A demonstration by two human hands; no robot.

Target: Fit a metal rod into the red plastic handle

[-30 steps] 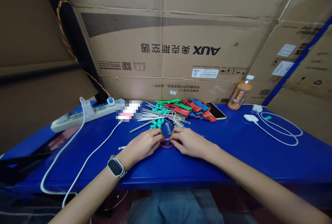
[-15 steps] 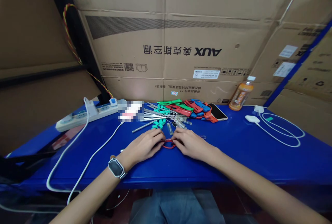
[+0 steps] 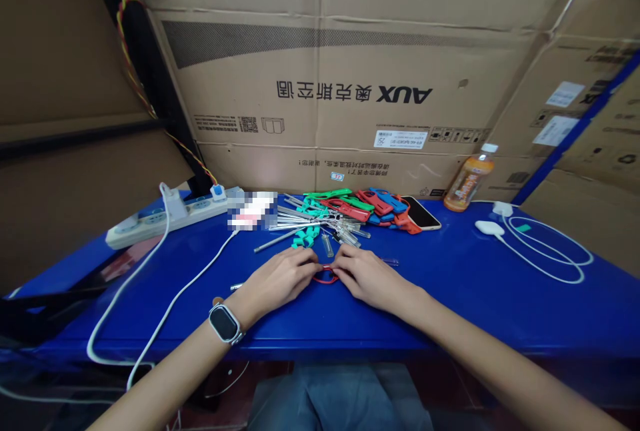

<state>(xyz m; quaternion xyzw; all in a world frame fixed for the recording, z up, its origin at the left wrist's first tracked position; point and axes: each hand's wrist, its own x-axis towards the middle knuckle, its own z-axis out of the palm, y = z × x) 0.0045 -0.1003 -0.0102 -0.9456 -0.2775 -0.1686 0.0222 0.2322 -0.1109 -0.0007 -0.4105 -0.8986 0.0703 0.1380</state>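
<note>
Both my hands rest on the blue table (image 3: 450,298) with their fingertips meeting over a small red plastic piece (image 3: 325,276). My left hand (image 3: 280,278), with a smartwatch (image 3: 224,323) on its wrist, pinches the piece's left side. My right hand (image 3: 367,276) pinches its right side. Most of the red piece is hidden under the fingers. Just behind my hands lies a pile of metal rods and teal-capped parts (image 3: 310,224), and behind that a heap of red, green and blue plastic handles (image 3: 367,204).
A white power strip (image 3: 170,214) with a plugged white cable (image 3: 165,304) lies at the left. A phone (image 3: 424,213) and an orange drink bottle (image 3: 469,182) stand at the back. A coiled white charger cable (image 3: 545,251) is at the right. Cardboard boxes (image 3: 350,91) wall the back.
My fingertips have drawn a little closer together over the red piece. The view has shifted slightly; nothing else on the table moved.
</note>
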